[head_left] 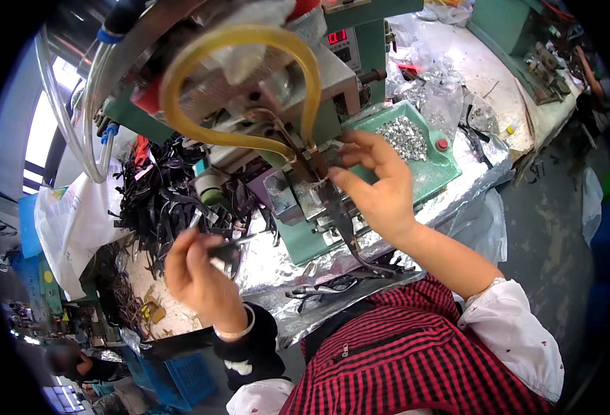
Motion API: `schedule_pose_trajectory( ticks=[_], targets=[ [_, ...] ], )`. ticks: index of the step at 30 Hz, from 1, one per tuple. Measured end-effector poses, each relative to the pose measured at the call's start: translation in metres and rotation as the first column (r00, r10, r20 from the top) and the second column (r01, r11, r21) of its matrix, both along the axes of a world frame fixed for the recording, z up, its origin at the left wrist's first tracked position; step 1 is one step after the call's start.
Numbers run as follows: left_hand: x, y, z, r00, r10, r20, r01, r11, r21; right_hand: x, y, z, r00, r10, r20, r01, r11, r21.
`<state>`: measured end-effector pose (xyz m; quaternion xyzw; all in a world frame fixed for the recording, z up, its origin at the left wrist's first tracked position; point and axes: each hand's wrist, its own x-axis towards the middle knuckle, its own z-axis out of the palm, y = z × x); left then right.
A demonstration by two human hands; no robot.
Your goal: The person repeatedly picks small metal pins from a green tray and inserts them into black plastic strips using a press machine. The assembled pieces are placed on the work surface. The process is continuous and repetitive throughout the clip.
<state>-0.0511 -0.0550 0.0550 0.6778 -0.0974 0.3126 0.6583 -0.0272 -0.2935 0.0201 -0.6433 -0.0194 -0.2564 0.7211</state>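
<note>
Green-painted metal makes up the small bench press (298,207) at the centre of the view, bolted on a surface (429,207) wrapped in crinkled silver foil, with a yellowish rubber hose (236,83) looping over its head. The right hand (381,187) reaches to the press's die area, thumb and forefinger pinched together on something tiny and pale at the tooling; what exactly it is cannot be made out. Just behind that hand sits a green tray (436,169) heaped with small silvery metal fittings (405,138). The left hand (198,266) is closed around a thin black strap piece with a metal end (232,242), held up near the press and just apart from it. Beyond it lies a tangled pile of black straps (160,194), and a white plastic bag (70,228) hangs off the far left edge. The main risk, as I judge it, is the right fingertips (339,176) sitting so close under the ram: if the press cycles before they clear, they could be pinched. A small fitting could also slip from the pinch and fall among the foil folds, and the strap, if it meets the die crooked, could be crimped off-centre.
</note>
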Motion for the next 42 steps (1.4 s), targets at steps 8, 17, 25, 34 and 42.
schedule_pose_trajectory(
  ticks=[8, 17, 25, 34, 42],
  targets=[
    [0.014, -0.042, 0.038, 0.969, -0.012, 0.249, -0.049, 0.971, 0.234, -0.036, 0.007, 0.037, 0.95, 0.295, -0.1, -0.28, 0.95, 0.139],
    [-0.002, -0.082, -0.019, 0.785, -0.413, 0.462, -0.154, 0.592, 0.791, -0.033, -0.095, -0.052, 0.965, -0.201, -0.168, 0.036, 0.737, -0.675],
    [0.003, -0.079, -0.028, 0.77, -0.437, 0.465, -0.139, 0.597, 0.79, -0.001, -0.136, -0.06, 0.942, -0.332, -0.042, 0.25, 0.784, -0.568],
    [-0.017, -0.077, -0.031, 0.886, -0.331, 0.325, -0.015, 0.68, 0.733, -0.014, -0.105, -0.074, 0.936, -0.35, 0.031, 0.183, 0.412, -0.893],
    [-0.051, 0.008, 0.016, 0.877, 0.285, 0.387, -0.477, 0.625, 0.618, -0.032, -0.108, -0.069, 0.936, -0.342, -0.083, 0.228, 0.769, -0.597]
  ],
)
